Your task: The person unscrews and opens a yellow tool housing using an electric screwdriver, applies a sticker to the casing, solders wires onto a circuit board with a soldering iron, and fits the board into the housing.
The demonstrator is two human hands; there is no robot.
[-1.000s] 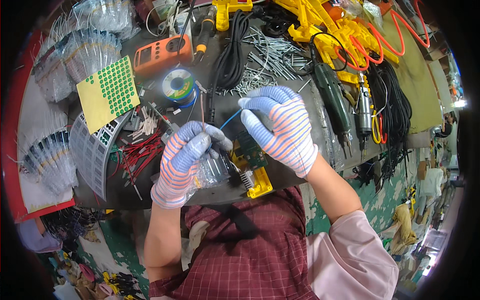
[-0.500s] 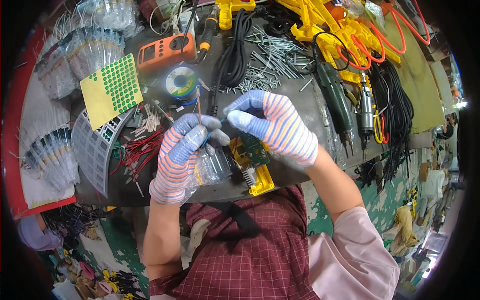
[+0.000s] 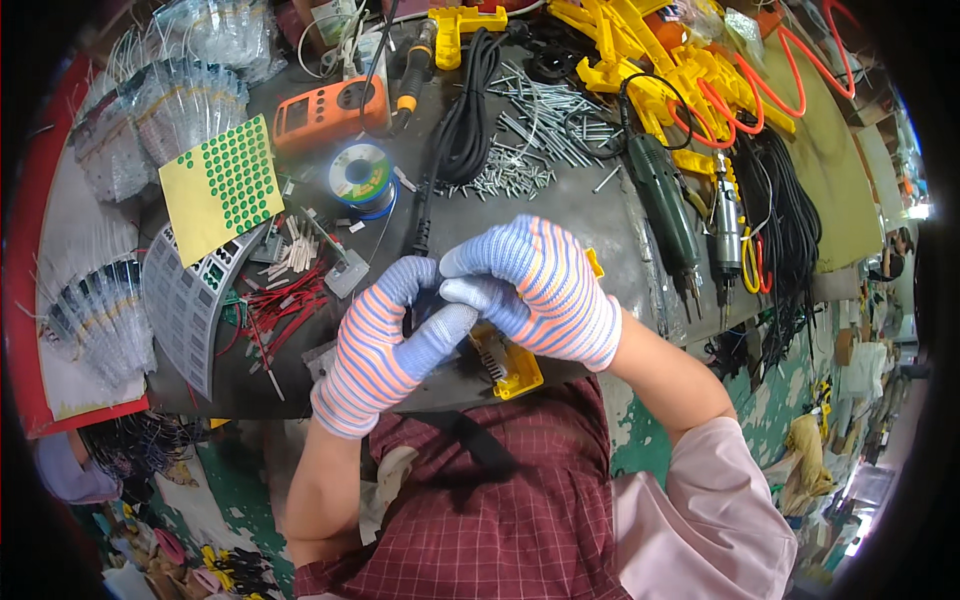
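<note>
Both my hands wear striped knit gloves and meet in front of my apron, fingertips close together. My left hand [image 3: 375,350] is closed, thumb and fingers bent round something that the gloves hide. Curled over from the other side, my right hand [image 3: 545,290] pinches at the same spot; what it holds is hidden too. A black cable [image 3: 428,205] with a ribbed sleeve runs down the table to just behind my left fingertips. Beneath my hands lies a yellow plastic housing [image 3: 520,375], partly covered, with a small pale part inside.
A solder spool [image 3: 362,178], orange meter [image 3: 330,112] and soldering iron [image 3: 413,75] lie beyond my hands. Loose screws [image 3: 550,115] spread at the back. A green electric screwdriver [image 3: 665,210] lies right. Red wires [image 3: 285,310] and a sticker sheet [image 3: 225,190] lie left.
My hands have drawn together, the right one moving down and its fingers curling in. The thin brown stick-like piece and blue wire at my left fingers no longer show.
</note>
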